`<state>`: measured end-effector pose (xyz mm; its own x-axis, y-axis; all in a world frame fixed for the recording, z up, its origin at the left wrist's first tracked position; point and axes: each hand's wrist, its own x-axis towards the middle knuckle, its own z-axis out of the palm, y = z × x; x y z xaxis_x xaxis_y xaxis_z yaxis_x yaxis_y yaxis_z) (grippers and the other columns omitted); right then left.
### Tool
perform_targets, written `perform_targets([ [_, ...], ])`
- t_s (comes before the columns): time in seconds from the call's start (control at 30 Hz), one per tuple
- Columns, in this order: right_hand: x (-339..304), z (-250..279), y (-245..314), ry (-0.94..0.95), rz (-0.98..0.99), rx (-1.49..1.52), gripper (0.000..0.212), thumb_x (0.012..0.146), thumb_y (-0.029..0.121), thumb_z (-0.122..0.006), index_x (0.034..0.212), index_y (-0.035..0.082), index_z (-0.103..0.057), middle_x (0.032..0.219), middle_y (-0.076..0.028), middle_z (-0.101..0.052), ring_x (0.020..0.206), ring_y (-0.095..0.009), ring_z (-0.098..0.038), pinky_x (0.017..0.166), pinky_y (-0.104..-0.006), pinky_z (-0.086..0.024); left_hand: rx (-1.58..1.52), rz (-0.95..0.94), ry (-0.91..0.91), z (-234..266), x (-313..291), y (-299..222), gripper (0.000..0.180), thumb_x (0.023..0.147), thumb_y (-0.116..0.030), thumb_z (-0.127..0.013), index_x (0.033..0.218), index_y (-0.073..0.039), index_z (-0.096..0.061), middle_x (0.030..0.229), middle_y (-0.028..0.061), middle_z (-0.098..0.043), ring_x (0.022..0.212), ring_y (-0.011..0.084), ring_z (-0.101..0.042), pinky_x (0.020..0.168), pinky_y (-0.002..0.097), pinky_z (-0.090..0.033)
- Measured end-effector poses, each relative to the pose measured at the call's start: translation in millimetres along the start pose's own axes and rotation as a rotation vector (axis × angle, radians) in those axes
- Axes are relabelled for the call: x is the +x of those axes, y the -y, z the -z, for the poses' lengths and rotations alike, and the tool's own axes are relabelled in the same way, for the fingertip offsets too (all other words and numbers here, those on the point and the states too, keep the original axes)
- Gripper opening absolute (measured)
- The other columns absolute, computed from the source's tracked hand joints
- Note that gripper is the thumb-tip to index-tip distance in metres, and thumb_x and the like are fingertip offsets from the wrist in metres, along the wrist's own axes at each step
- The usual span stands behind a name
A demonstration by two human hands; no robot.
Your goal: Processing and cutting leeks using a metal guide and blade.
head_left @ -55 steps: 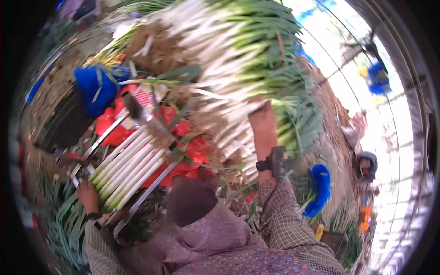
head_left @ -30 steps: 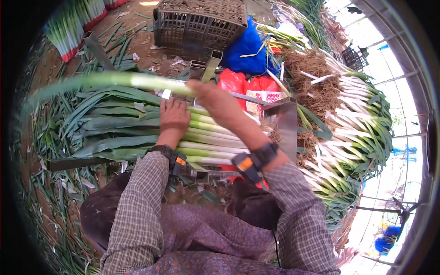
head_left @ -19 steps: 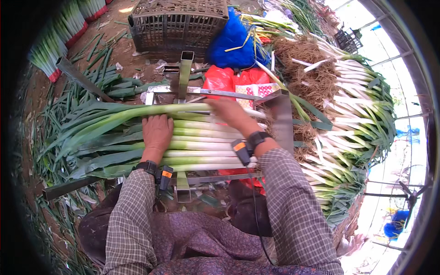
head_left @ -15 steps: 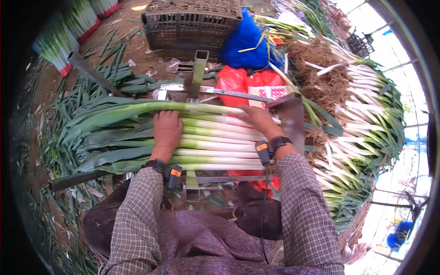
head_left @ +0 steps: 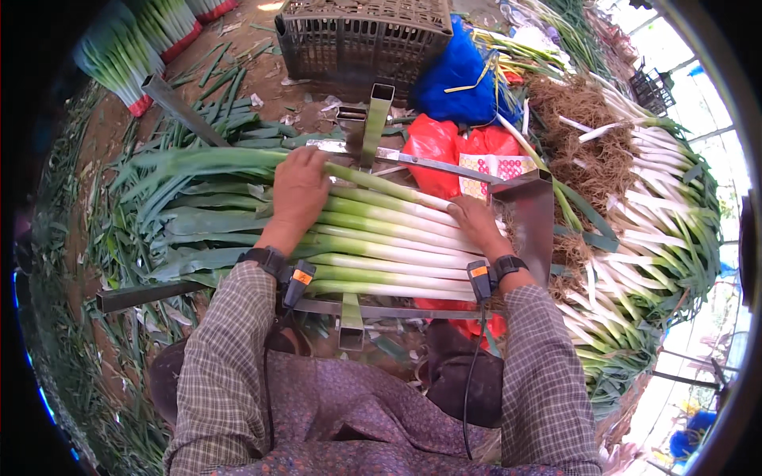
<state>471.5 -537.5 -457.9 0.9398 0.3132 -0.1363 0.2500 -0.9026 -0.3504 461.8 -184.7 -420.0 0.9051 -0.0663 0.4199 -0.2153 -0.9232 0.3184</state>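
I am seeing both forearms, in checked sleeves, extending up from the lower edge over a row of leeks [head_left: 389, 238] that is lying crosswise in a metal rack [head_left: 530, 222]. The left hand [head_left: 300, 190] is reaching forward, back of the hand up, its fingers curling round the green part of the far leek [head_left: 381, 184]. That leek is lying along the far side of the row, slanting slightly, its white end pointing right. The right hand [head_left: 476, 222] is angling inward, its bent fingers touching that white end; I cannot tell whether they are pinching it or only resting there.

The rack is holding the row between its bars, with an upright plate standing near the root ends. Beyond it, a dark slatted crate [head_left: 365, 47] is sitting on the ground, and I am not making out its contents. A blue bag [head_left: 456, 87] is slumping beside the crate, its contents hidden. Red plastic bags [head_left: 432, 147] are lying just past the rack.

A white packet [head_left: 512, 165] beside them is showing a pink-and-red printed pattern. Each wrist is wearing a black strap with a small box, and an orange label [head_left: 302, 276] is marking the left one.
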Motion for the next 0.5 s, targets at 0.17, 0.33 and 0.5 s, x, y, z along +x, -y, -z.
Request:
perform_targets([
  [0.17, -11, -5, 7, 0.076, -0.018, 0.028, 0.036, 0.089, 0.035, -0.050, 0.104, 0.003, -0.059, 0.105, -0.019, -0.060, 0.103, -0.036, -0.055, 0.088, -0.0492, -0.039, 0.168, -0.082, 0.261, -18, -1, -1, 0.035, 0.079, -0.026, -0.063, 0.112, -0.015, -0.059, 0.107, 0.0055, -0.055, 0.108, 0.0234, -0.049, 0.091, 0.0442, -0.036],
  [0.33, -8, 5, 5, -0.140, -0.021, 0.150, 0.025, 0.085, 0.023, -0.056, 0.100, 0.003, -0.059, 0.098, -0.020, -0.059, 0.096, -0.037, -0.055, 0.083, -0.0472, -0.042, 0.332, -0.298, 0.475, -10, 42, 23, 0.023, 0.082, -0.011, -0.053, 0.103, -0.015, -0.061, 0.102, 0.0054, -0.056, 0.104, 0.0235, -0.051, 0.093, 0.0460, -0.034],
  [0.5, -4, 1, 5, -0.117, -0.012, 0.180, 0.025, 0.085, 0.021, -0.056, 0.101, 0.002, -0.059, 0.097, -0.020, -0.059, 0.096, -0.037, -0.055, 0.084, -0.0468, -0.042, 0.206, -0.280, 0.327, -22, 29, 35, 0.024, 0.079, -0.014, -0.056, 0.102, -0.012, -0.060, 0.093, 0.0078, -0.059, 0.096, 0.0274, -0.055, 0.088, 0.0447, -0.039],
])
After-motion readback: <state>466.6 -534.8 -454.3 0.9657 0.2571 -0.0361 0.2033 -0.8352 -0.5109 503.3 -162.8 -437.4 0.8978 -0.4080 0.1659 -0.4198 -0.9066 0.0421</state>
